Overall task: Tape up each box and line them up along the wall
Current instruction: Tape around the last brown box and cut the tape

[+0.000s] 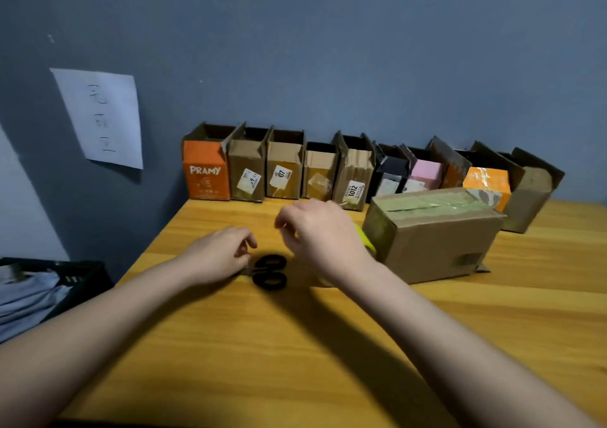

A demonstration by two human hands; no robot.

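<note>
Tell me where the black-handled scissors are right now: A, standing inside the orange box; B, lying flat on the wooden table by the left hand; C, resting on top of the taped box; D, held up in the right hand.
B: the scissors lie flat on the table, their blade end under the left hand's fingers.

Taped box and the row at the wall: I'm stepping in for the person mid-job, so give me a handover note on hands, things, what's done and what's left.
Left hand: fingers on the blade end of the black scissors, which lie on the table.
Right hand: raised above the tape roll, fingers loosely curled, holding nothing visible.
Taped box: on its side beside the right hand, top seam taped, not yet at the wall.
Row of boxes: along the wall, tops open.
Left: move the taped box to the wall; tape the open ones.
</note>
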